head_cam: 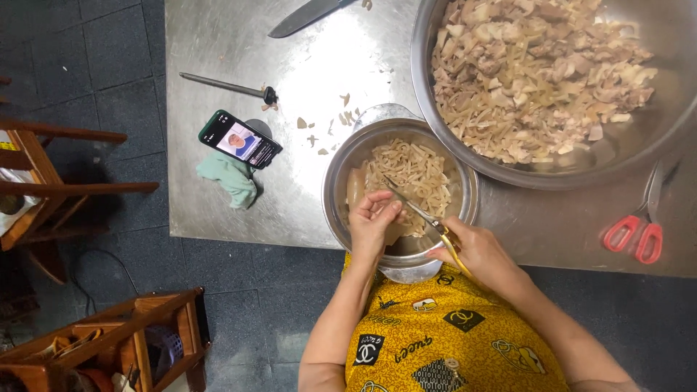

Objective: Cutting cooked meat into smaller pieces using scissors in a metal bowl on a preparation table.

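Steel table carries a huge basin heaped with cut pale pieces, set just behind a smaller bowl of strips so both stay within reach. Over that bowl the left hand pinches a pale piece, presenting its edge to yellow-handled scissors gripped in the right hand. Red scissors, a phone propped facing the person, a knife and a sharpening rod lie apart.

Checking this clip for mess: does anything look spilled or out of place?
Yes, mildly. A few scraps lie scattered on the steel table beside the small bowl, outside any bowl. A phone rests near the table edge on a green cloth that hangs over the side.
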